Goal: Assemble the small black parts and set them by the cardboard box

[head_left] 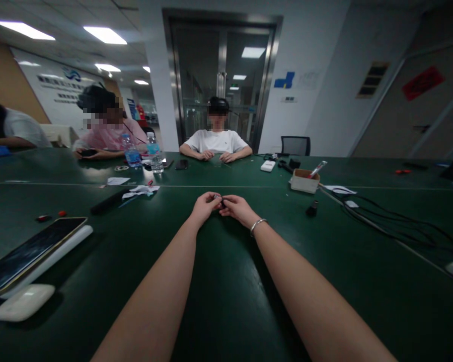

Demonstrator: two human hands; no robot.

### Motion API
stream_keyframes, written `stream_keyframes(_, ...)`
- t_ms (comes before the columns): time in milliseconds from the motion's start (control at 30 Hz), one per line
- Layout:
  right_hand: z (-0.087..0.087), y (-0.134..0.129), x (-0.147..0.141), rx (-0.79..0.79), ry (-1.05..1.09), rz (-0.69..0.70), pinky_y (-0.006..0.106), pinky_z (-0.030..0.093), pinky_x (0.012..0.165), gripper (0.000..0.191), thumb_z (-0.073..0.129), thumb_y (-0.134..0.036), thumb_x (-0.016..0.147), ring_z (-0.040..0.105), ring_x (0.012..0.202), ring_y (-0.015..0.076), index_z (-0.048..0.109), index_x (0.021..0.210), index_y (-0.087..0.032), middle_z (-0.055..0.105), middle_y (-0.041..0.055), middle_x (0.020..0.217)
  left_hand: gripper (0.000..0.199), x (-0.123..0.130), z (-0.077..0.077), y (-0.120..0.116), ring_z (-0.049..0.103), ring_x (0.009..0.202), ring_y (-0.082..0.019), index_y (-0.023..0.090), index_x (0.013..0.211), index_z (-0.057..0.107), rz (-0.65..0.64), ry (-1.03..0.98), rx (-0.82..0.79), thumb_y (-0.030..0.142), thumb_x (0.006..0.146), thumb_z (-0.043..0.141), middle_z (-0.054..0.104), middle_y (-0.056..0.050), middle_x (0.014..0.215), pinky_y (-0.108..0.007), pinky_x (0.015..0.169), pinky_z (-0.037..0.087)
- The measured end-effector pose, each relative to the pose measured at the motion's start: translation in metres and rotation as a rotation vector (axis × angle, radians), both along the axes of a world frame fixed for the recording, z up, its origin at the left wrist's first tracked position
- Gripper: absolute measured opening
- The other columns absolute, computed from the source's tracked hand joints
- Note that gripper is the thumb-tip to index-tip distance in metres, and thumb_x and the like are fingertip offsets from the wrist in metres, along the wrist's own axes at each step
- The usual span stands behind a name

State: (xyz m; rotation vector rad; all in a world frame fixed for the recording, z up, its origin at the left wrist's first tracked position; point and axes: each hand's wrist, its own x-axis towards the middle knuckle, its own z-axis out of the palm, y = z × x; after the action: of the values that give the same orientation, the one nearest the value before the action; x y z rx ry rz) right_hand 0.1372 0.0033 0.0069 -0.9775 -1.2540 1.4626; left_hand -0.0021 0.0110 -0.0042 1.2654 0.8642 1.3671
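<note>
Both my arms stretch forward over the dark green table (pixel 226 281). My left hand (pixel 204 208) and my right hand (pixel 239 210) meet over it, thumbs and fingertips closed in a pinch. Between the fingertips sits a small dark piece (pixel 222 202); it is mostly covered and too small to name. Around my right wrist is a silver bangle (pixel 257 226). To the right of my hands, a short black object (pixel 312 208) stands on the table.
At left lie a phone (pixel 38 251) on a white block, a white rounded case (pixel 24 302) and crumpled paper (pixel 140 191). Water bottles (pixel 155 156) stand farther back. A small box (pixel 304 182) and black cables (pixel 396 216) are at right. Across the table sits a person (pixel 216 142).
</note>
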Motion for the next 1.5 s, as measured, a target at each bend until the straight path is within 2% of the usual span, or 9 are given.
stream_keyframes(100,-0.004,0.005,0.012,0.076,-0.06,-0.059,0.014,0.052,0.047,0.019,0.058,-0.002,0.082,0.062,0.049,0.0074,0.058,0.098,-0.013,0.062,-0.0011,0.06,0.026,-0.002,0.001,-0.002,0.063,0.07,-0.01,0.011,0.088,0.063,-0.017,0.084,-0.029,0.024,0.067,0.072,0.064,-0.005,0.084,-0.029,0.076,0.052)
stream_keyframes(200,-0.005,0.006,0.025,0.092,-0.065,-0.053,0.013,0.05,0.044,0.022,0.064,0.0,0.076,0.06,0.048,0.0072,0.061,0.095,-0.012,0.061,-0.0014,0.057,0.023,-0.002,0.0,-0.001,0.064,0.07,-0.012,0.012,0.088,0.064,0.019,0.226,-0.003,0.02,0.068,0.072,0.065,-0.006,0.084,-0.032,0.076,0.053)
stream_keyframes(300,-0.002,0.004,0.033,0.068,-0.011,-0.033,0.015,0.053,0.048,0.017,0.065,-0.003,0.077,0.062,0.053,0.0083,0.064,0.092,-0.011,0.064,0.0017,0.064,0.026,-0.003,-0.004,0.002,0.064,0.073,-0.014,0.014,0.089,0.065,0.071,0.398,0.073,0.02,0.065,0.073,0.067,-0.007,0.086,-0.033,0.077,0.053)
stream_keyframes(400,-0.001,0.002,0.035,0.051,0.027,-0.02,0.017,0.056,0.054,0.015,0.065,-0.003,0.077,0.065,0.057,0.0087,0.065,0.09,-0.011,0.068,0.0045,0.076,0.025,-0.005,-0.006,0.005,0.064,0.077,-0.015,0.015,0.088,0.065,0.09,0.475,0.124,0.02,0.065,0.073,0.069,-0.008,0.089,-0.033,0.079,0.052)
stream_keyframes(600,-0.001,0.001,0.034,0.045,0.031,-0.029,0.019,0.058,0.061,0.017,0.064,0.001,0.076,0.067,0.061,0.0101,0.065,0.089,-0.011,0.068,0.0056,0.081,0.023,-0.005,-0.008,0.005,0.064,0.072,-0.015,0.015,0.087,0.065,0.099,0.473,0.078,0.021,0.066,0.072,0.068,-0.006,0.082,-0.032,0.074,0.052)
stream_keyframes(800,-0.001,0.0,0.035,0.03,0.049,-0.013,0.025,0.06,0.071,0.02,0.064,0.001,0.077,0.069,0.066,0.0123,0.065,0.092,-0.012,0.068,0.0051,0.076,0.019,-0.003,-0.006,0.002,0.064,0.068,-0.014,0.013,0.086,0.065,0.055,0.411,0.053,0.022,0.07,0.069,0.067,-0.006,0.075,-0.03,0.07,0.052)
stream_keyframes(1200,-0.004,0.003,0.035,0.055,0.01,-0.003,0.029,0.06,0.074,0.02,0.065,0.0,0.076,0.069,0.067,0.0133,0.065,0.091,-0.013,0.067,0.0041,0.074,0.021,-0.003,-0.002,-0.002,0.062,0.063,-0.013,0.013,0.085,0.066,0.067,0.458,0.017,0.027,0.071,0.07,0.067,-0.005,0.069,-0.029,0.067,0.051)
stream_keyframes(1500,-0.004,0.002,0.035,0.075,-0.005,-0.002,0.026,0.06,0.072,0.02,0.065,0.0,0.076,0.069,0.066,0.0122,0.065,0.092,-0.013,0.067,0.0038,0.074,0.019,-0.002,-0.003,-0.001,0.062,0.061,-0.013,0.012,0.084,0.065,0.076,0.484,0.023,0.027,0.073,0.067,0.067,-0.007,0.069,-0.029,0.065,0.051)
